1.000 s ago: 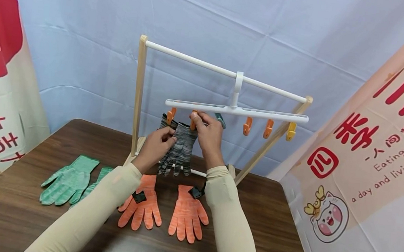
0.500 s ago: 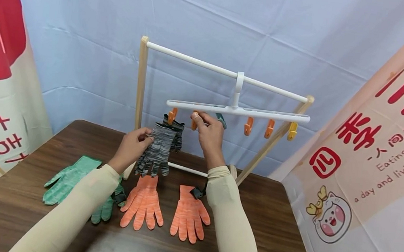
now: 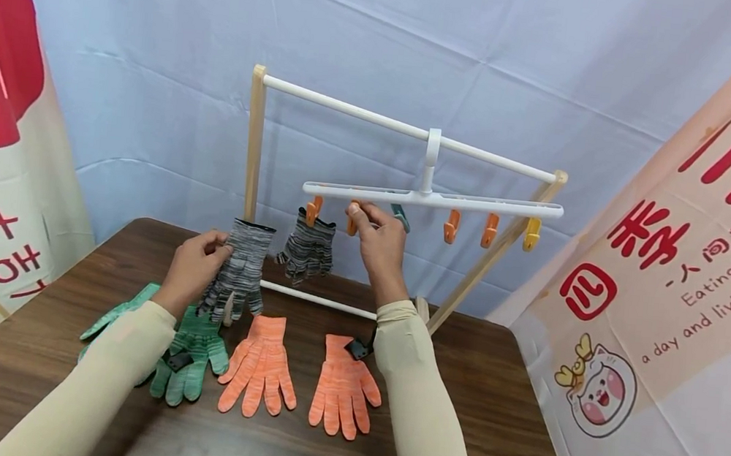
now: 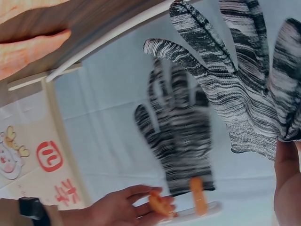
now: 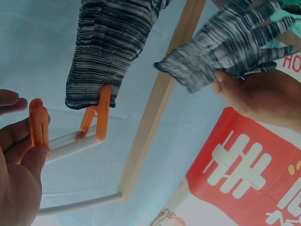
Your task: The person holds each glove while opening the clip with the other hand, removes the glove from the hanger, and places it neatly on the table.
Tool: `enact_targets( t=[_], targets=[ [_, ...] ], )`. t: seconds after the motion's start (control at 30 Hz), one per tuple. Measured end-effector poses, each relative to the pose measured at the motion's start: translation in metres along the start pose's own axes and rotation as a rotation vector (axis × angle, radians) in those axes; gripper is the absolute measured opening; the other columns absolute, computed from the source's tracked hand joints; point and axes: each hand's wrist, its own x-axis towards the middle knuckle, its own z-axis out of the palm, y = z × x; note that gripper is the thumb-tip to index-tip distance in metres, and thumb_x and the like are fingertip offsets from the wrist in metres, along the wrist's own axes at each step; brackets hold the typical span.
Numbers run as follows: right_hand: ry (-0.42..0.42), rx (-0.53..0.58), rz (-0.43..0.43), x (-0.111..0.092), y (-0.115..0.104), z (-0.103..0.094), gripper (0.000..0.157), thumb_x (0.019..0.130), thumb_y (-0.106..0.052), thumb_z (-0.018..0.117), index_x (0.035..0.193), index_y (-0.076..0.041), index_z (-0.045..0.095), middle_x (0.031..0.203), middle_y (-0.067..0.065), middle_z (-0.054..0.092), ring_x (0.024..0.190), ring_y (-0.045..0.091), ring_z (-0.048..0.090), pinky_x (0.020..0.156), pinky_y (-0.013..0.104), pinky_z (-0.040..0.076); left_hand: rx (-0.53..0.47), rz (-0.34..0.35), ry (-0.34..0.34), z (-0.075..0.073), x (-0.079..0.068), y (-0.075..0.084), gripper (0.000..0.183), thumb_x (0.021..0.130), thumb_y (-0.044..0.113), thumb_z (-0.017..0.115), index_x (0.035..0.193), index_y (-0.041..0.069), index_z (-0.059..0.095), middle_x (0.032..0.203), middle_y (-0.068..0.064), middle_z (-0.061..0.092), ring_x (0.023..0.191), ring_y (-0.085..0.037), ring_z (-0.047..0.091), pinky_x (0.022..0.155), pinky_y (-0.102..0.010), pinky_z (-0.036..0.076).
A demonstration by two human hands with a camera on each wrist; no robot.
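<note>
My left hand pinches a grey-black striped knit glove by its side, left of the rack's hanging area, cuff up and fingers down. My right hand pinches an orange clothespin under the white hanger. No fabric is between that clothespin's jaws in the right wrist view. A matching striped glove hangs by its cuff from another orange clothespin at the hanger's left end. The left wrist view shows the held glove in front of the hanging one, apart from it.
A wooden rack with a white top bar bears the hanger. More clothespins, including a yellow one and a green one, hang rightward. Orange gloves and green gloves lie on the brown table.
My left hand has carried its striped glove leftward, away from the right-hand clothespin and clear of the hanging glove. My right hand stays at the same clothespin.
</note>
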Motion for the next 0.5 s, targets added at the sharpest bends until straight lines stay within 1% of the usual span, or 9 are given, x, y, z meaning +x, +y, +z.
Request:
enact_targets(
  t=[0.1,0.2,0.3,0.33,0.43,0.5],
  targets=[
    [0.015,0.000,-0.021,0.001,0.001,-0.003,0.024,0.085,-0.034,0.065,0.098,-0.016,0.074,0.089,-0.002,0.069,0.080,0.011,0.059,0.058,0.031,0.041,0.002,-0.036,0.029,-0.008,0.003,-0.007,0.042,0.096,0.035,0.044,0.129,0.009,0.050,0.126,-0.015,0.049,0.116,-0.033,0.044,0.086,-0.052,0.039],
    [0.020,-0.002,-0.027,0.001,0.001,-0.005,0.021,0.085,-0.032,0.066,0.096,-0.016,0.074,0.086,-0.003,0.069,0.078,0.010,0.059,0.057,0.031,0.041,-0.028,-0.094,0.031,-0.016,0.008,-0.016,0.045,0.097,0.036,0.041,0.132,0.009,0.046,0.136,-0.015,0.042,0.123,-0.034,0.038,0.090,-0.054,0.036],
    [0.007,-0.004,-0.023,0.000,0.001,-0.004,0.017,0.085,-0.032,0.065,0.095,-0.020,0.074,0.083,-0.005,0.068,0.076,0.009,0.058,0.056,0.031,0.040,-0.023,-0.126,0.052,-0.017,0.024,-0.052,0.054,0.094,0.049,0.036,0.135,0.014,0.043,0.142,-0.010,0.036,0.126,-0.033,0.034,0.091,-0.055,0.034],
    [-0.002,-0.005,-0.022,-0.001,0.001,-0.004,0.017,0.086,-0.033,0.065,0.095,-0.021,0.074,0.083,-0.006,0.068,0.076,0.008,0.058,0.056,0.031,0.040,-0.029,-0.136,0.055,-0.017,0.028,-0.063,0.056,0.094,0.051,0.036,0.136,0.015,0.043,0.142,-0.009,0.035,0.127,-0.033,0.033,0.092,-0.056,0.033],
    [-0.018,-0.010,-0.017,-0.003,0.001,-0.004,0.019,0.086,-0.035,0.063,0.096,-0.024,0.073,0.083,-0.008,0.067,0.074,0.009,0.057,0.056,0.032,0.038,0.000,-0.156,0.079,-0.015,0.040,-0.094,0.062,0.090,0.060,0.034,0.136,0.019,0.042,0.142,-0.006,0.034,0.126,-0.032,0.035,0.090,-0.056,0.034],
    [-0.028,-0.017,-0.009,-0.004,0.001,-0.005,0.020,0.086,-0.037,0.062,0.098,-0.025,0.072,0.084,-0.009,0.067,0.071,0.011,0.055,0.055,0.032,0.037,-0.020,-0.188,0.064,-0.017,0.039,-0.092,0.061,0.091,0.058,0.035,0.137,0.019,0.041,0.143,-0.007,0.033,0.126,-0.033,0.034,0.091,-0.055,0.034]
  ],
)
